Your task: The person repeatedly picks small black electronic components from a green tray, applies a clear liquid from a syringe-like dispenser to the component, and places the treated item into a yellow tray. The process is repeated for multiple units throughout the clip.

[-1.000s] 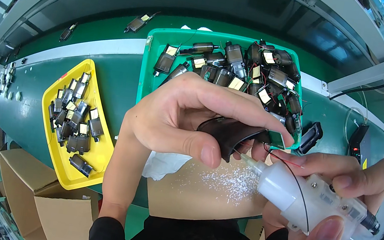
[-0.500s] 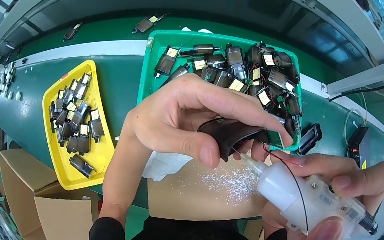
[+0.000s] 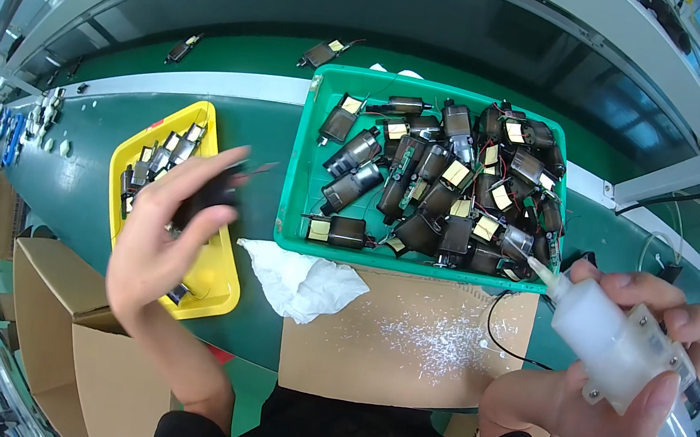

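In my left hand, fingers and thumb close round a small dark housing with a thin wire sticking out. The hand is over the yellow tray, which holds several similar dark units with pale labels, and hides part of it. My right hand grips a translucent white glue dispenser, its narrow tip pointing up and left near the front right corner of the green tray. Many dark see-through housings with wires and cream labels are heaped in that green tray.
A crumpled white cloth lies beside a cardboard sheet scattered with white specks. A black cable crosses the sheet's right side. An open cardboard box stands at lower left. Two loose units rest beyond the white rail.
My left hand has carried the dark housing left, from the dispenser tip to above the yellow tray. The right hand keeps hold of the dispenser, now apart from the housing.
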The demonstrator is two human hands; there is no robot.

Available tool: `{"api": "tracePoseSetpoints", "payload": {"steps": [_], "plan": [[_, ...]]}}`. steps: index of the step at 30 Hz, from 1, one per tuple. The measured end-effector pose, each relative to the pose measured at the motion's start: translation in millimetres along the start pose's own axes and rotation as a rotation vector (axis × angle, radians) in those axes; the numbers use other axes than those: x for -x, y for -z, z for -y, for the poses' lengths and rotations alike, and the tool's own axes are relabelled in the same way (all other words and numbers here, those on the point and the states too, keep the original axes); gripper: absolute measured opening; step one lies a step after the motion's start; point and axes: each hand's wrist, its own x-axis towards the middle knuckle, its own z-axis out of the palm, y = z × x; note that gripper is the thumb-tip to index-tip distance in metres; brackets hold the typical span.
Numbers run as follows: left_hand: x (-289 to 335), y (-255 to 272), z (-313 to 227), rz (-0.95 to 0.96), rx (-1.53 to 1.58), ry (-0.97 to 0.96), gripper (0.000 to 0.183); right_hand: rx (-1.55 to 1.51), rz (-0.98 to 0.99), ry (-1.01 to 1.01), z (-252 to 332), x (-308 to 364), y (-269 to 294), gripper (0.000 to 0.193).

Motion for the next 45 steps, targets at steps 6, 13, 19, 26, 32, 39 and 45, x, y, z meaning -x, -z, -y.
{"api": "tracePoseSetpoints", "payload": {"steps": [6, 13, 19, 26, 32, 39, 45], "plan": [[-39, 12, 44, -0.397, -0.293, 0.059, 0.032, 0.026, -0.056, 0.025, -4, -6, -5, 0.031], [-249, -54, 120, -0.095, -0.409, -0.205, 0.043, 0.113, 0.017, -0.058, 0, -10, 3, 0.043], [-266, -68, 137, -0.227, -0.521, -0.304, 0.036, 0.185, -0.027, -0.072, -5, -7, 12, 0.058], [-146, -57, 6, 0.013, 0.831, -0.242, 0.047, 0.371, 0.062, -0.081, -5, -9, 19, 0.058], [-99, -87, -53, 0.600, 1.060, -0.407, 0.073, 0.260, -0.185, 0.079, -10, 1, -15, 0.044], [-91, -107, -60, 0.583, 1.287, -0.512, 0.064, 0.156, 0.169, -0.022, 3, -4, -1, 0.046], [-98, -108, -64, 0.704, 1.361, -0.057, 0.068, 0.098, -0.033, 0.040, -9, 1, -13, 0.042]]}}
